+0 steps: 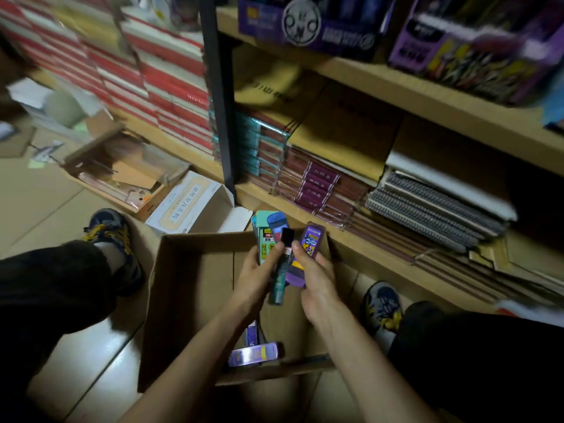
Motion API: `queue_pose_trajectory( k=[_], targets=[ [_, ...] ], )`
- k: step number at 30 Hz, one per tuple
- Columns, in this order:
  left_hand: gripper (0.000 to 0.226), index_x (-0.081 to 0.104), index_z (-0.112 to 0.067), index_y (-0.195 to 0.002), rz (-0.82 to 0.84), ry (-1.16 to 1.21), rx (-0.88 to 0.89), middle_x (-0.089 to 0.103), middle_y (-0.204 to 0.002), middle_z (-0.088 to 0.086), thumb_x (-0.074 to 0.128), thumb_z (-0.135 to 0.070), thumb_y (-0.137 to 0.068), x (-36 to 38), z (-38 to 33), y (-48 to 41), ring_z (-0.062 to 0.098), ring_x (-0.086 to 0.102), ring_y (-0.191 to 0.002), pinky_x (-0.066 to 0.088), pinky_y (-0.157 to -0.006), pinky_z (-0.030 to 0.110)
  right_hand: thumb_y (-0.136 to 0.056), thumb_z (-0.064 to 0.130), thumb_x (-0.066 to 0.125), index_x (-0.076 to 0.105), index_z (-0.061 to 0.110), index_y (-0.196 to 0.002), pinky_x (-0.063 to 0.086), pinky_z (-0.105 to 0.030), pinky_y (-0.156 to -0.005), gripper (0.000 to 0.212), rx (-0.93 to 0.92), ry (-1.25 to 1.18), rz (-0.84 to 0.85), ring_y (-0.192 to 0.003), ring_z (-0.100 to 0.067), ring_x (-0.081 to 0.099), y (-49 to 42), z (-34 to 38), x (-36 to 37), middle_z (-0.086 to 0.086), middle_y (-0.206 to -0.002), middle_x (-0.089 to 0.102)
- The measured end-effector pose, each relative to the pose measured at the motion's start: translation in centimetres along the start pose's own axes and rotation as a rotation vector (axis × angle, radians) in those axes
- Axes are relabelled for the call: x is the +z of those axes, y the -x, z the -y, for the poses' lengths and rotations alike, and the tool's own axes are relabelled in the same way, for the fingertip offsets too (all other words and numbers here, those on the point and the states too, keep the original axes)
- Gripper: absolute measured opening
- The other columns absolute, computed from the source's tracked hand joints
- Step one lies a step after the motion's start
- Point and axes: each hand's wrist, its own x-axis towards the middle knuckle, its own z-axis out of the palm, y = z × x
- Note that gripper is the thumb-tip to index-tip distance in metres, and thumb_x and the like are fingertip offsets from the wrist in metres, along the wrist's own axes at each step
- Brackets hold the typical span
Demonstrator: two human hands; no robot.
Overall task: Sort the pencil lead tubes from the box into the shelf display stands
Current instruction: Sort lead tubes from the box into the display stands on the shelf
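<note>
Both my hands are raised over an open cardboard box point(189, 288) on the floor. My left hand point(256, 279) grips a fan of pencil lead tubes: a teal tube point(263, 239), a blue-capped one point(277, 222) and a dark green tube with a black cap point(279, 282). My right hand point(317, 279) pinches a purple lead tube point(309, 242) beside them. More purple tubes point(253, 354) lie at the bottom of the box. Purple display stands point(308, 25) sit on the upper shelf.
A wooden shelf unit point(396, 87) with a dark post point(218, 96) holds stacked notebooks point(308, 184) and spiral pads point(427, 209). Red book stacks point(146, 71) are at left. A white box point(189, 203) and an open carton point(122, 169) lie on the floor. My legs and shoes flank the box.
</note>
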Motion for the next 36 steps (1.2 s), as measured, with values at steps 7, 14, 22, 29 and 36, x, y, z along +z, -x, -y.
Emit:
queue_pose_trajectory(
  k=[7, 14, 22, 29, 36],
  targets=[
    [0.043, 0.061, -0.012, -0.111, 0.080, -0.049, 0.237, 0.074, -0.100, 0.007, 0.071, -0.036, -0.076, 4.5, -3.6, 2.7, 0.021, 0.071, -0.092, 0.055, -0.068, 0.021, -0.090, 0.006, 0.057, 0.067, 0.013, -0.093, 0.054, -0.021, -0.057, 0.012, -0.221, -0.069, 0.002, -0.067, -0.013, 0.069, 3.4, 3.7, 0.1, -0.003, -0.078, 0.072],
    [0.047, 0.059, -0.016, -0.116, 0.133, -0.078, 0.334, 0.073, -0.101, 0.005, 0.068, -0.040, -0.076, 7.4, -8.3, 4.6, 0.021, 0.071, -0.091, 0.058, -0.069, 0.031, -0.093, 0.019, 0.055, 0.071, 0.017, -0.096, 0.052, -0.038, -0.086, 0.017, -0.290, -0.063, 0.199, -0.096, -0.024, 0.068, 6.9, 9.6, -1.1, -0.008, -0.101, 0.072],
    [0.040, 0.060, -0.024, -0.107, 0.232, -0.151, 0.506, 0.073, -0.094, -0.004, 0.069, -0.043, -0.072, 11.5, -16.6, 4.9, 0.013, 0.071, -0.083, 0.054, -0.058, 0.021, -0.098, 0.013, 0.044, 0.045, 0.018, -0.119, 0.042, -0.024, -0.046, 0.022, -0.604, 0.329, 0.183, -0.053, -0.009, 0.051, 8.8, 20.5, -3.9, -0.001, -0.080, 0.052],
    [0.044, 0.056, -0.027, -0.117, 0.281, -0.203, 0.590, 0.070, -0.105, 0.001, 0.069, -0.037, -0.077, 12.9, -22.7, 3.7, 0.015, 0.070, -0.091, 0.056, -0.063, 0.025, -0.093, 0.003, 0.048, 0.041, 0.016, -0.105, 0.043, -0.014, -0.045, 0.019, -0.856, 0.712, 0.003, -0.058, -0.011, 0.053, 8.7, 29.9, -5.7, -0.005, -0.082, 0.055],
    [0.038, 0.059, -0.025, -0.108, 0.293, -0.266, 0.678, 0.072, -0.095, -0.004, 0.069, -0.034, -0.073, 12.8, -26.0, 3.4, 0.008, 0.070, -0.085, 0.052, -0.057, 0.013, -0.077, 0.013, 0.074, 0.057, 0.021, -0.083, 0.037, -0.005, -0.056, 0.019, -1.203, 0.928, -0.253, -0.071, -0.001, 0.054, 7.9, 36.4, -6.5, 0.009, -0.076, 0.060]
  ],
)
